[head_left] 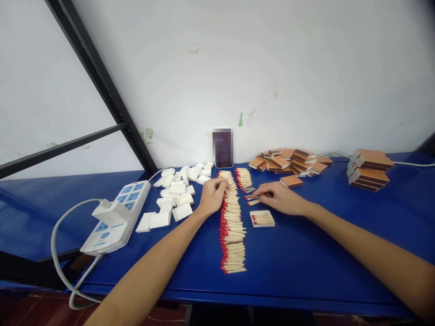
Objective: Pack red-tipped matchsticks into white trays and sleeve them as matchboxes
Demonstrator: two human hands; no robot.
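A long row of red-headed matches [233, 231] runs from front to back on the blue table. My left hand [214, 197] rests on the left side of this row, its fingers curled closed; whatever is in them is hidden. Right of the row, my right hand [280, 198] is bent in a pinch, with its fingertips at a few loose matches [252, 202]. Behind those lies a shorter row of matches [242, 179]. Just in front of the right hand sits an open white matchbox tray [271, 213] with several matches lying in it.
White empty trays [182, 212] are heaped on the left, beside a power strip [112, 237] with a plugged-in adapter and cable. Matchboxes [280, 161] lie piled at the back right, with stacked matchboxes [370, 165] farther right. A phone [223, 148] leans against the wall.
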